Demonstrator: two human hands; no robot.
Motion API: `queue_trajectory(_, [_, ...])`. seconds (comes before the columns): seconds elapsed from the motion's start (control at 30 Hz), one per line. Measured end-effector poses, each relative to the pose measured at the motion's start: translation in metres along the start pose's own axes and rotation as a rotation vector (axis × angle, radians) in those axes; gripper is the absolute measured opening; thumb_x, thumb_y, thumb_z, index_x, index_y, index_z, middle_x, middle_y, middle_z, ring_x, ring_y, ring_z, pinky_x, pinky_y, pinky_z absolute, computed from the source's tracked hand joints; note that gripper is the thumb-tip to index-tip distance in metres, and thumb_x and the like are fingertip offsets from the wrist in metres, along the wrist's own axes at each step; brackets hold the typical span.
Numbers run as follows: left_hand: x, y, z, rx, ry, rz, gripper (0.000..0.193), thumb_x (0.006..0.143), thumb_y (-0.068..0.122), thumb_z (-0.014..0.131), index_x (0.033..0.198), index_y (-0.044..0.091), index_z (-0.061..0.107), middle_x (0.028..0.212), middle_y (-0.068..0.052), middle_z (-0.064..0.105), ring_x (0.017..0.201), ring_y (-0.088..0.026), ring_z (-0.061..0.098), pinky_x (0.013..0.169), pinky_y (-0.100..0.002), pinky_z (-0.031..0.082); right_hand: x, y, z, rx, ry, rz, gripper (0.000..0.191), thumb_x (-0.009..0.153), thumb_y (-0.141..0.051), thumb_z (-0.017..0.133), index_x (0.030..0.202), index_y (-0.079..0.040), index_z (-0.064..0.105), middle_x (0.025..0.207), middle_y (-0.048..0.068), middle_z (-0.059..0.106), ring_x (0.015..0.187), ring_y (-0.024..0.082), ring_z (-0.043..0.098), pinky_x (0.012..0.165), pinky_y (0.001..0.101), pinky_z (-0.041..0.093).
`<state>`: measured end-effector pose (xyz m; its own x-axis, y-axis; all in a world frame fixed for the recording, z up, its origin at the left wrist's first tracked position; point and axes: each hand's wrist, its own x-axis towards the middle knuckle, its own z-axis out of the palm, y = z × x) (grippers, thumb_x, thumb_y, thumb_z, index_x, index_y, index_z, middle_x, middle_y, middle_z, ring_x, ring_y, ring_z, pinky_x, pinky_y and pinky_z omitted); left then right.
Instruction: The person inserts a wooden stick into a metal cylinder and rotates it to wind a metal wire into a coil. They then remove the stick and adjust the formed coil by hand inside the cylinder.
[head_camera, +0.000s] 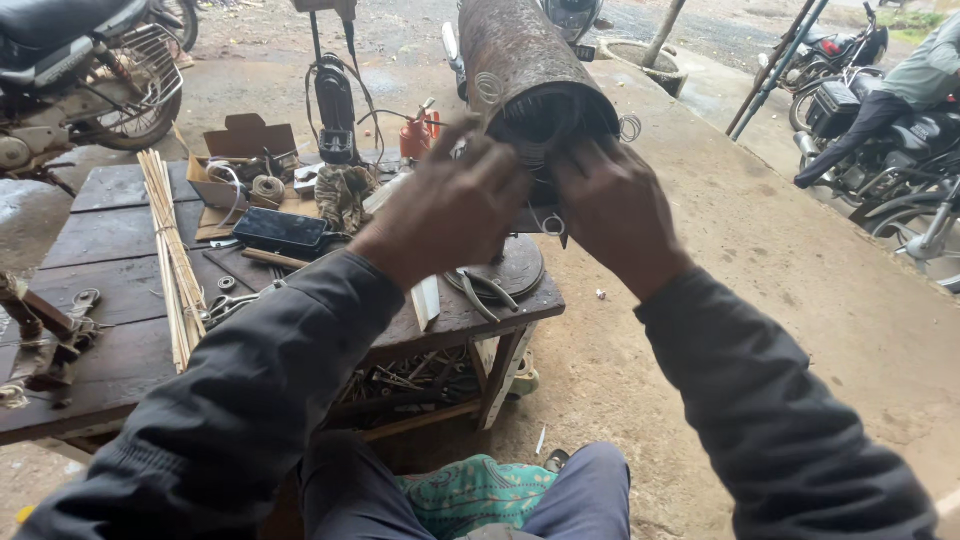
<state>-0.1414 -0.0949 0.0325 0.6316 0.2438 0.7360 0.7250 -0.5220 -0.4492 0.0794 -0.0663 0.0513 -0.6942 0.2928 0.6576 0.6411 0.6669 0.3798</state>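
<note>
A rusty brown metal cylinder (510, 50) stands tilted in front of me, its open end (555, 115) facing me with dark wire windings inside. My left hand (445, 205) rests against the left rim of that open end, fingers spread over the windings. At the right rim my right hand (610, 205) presses with its fingers curled onto the wires. Thin wire loops (630, 128) stick out at both sides. The cylinder's lower part is hidden behind my hands.
A dark wooden workbench (110, 340) carries a bundle of thin sticks (172, 255), pliers (478, 292), a round metal plate (520, 268), a black flat case (280, 230), a cardboard box (245, 140) and a red oil can (415, 135). Motorcycles stand at far left (80, 70) and right (880, 130), one with a seated person.
</note>
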Motion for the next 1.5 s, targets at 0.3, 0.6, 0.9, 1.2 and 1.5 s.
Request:
queue_trajectory(0.3, [0.03,0.013,0.018,0.435,-0.281,0.097,0.044,0.078,0.029,0.061,0.107,0.0,0.076,0.124,-0.022,0.069,0.126,-0.033,0.058,0.115,-0.044,0.034,0.016,0.026,0.045,-0.041,-0.034,0.025,0.031,0.087,-0.011,0.066,0.114,0.004,0.071,0.115,0.022,0.068,0.108,0.038,0.067,0.09,0.0451,0.057])
queue_trajectory(0.6, [0.03,0.004,0.109,-0.251,-0.406,-0.561,0.029,0.102,0.013,0.053,0.122,0.006,0.073,0.125,-0.016,0.069,0.121,-0.032,0.061,0.103,-0.039,0.046,0.019,0.038,0.058,-0.013,-0.152,0.042,0.025,0.096,-0.015,0.065,0.117,-0.003,0.071,0.116,0.019,0.071,0.106,0.036,0.068,0.094,0.047,0.055])
queue_trajectory(0.9, [0.055,0.011,0.091,0.213,-0.842,-0.147,0.027,0.091,0.025,0.068,0.11,0.009,0.079,0.118,-0.014,0.073,0.119,-0.031,0.063,0.104,-0.04,0.044,0.022,0.044,0.065,0.018,-0.13,0.074,0.029,0.095,-0.017,0.064,0.12,-0.004,0.07,0.117,0.019,0.071,0.109,0.034,0.068,0.096,0.0446,0.052])
queue_trajectory(1.2, [0.078,0.02,0.035,0.209,-0.949,-0.066,0.039,0.068,0.037,0.088,0.098,0.013,0.083,0.112,-0.008,0.073,0.122,-0.029,0.058,0.102,-0.04,0.043,0.021,0.047,0.069,0.023,-0.114,0.06,0.031,0.096,-0.018,0.063,0.123,-0.004,0.07,0.119,0.018,0.071,0.111,0.032,0.068,0.099,0.0425,0.05])
queue_trajectory(1.5, [0.07,0.019,0.048,0.099,-0.891,-0.215,0.048,0.062,0.032,0.093,0.103,0.011,0.08,0.114,-0.011,0.071,0.116,-0.03,0.062,0.101,-0.038,0.046,0.034,0.048,0.065,0.091,-0.214,0.081,0.032,0.099,-0.017,0.062,0.126,-0.004,0.068,0.121,0.017,0.071,0.113,0.029,0.067,0.102,0.0397,0.047])
